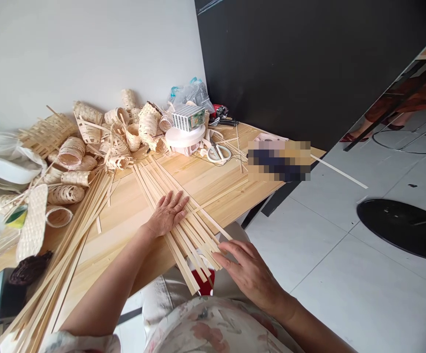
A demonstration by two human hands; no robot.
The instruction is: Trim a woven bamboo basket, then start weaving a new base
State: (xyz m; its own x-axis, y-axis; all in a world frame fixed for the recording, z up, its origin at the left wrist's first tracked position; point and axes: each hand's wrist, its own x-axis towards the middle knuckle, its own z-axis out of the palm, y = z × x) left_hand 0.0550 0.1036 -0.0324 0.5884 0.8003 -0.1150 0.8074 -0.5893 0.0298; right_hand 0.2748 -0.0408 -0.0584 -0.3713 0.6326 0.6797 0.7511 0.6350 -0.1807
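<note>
I press my left hand (168, 213) flat, fingers spread, on a fan of pale strips (153, 177) lying across the worktop (124, 215). My right hand (251, 272), unclenched, touches their overhanging ends. Even downward pressure should hold them aligned.

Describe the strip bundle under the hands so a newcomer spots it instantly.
On the light wooden table lie two bundles of pale flat strips. The middle bundle overhangs the near edge. Only it has the left hand flat on top, right hand at its end.
</note>
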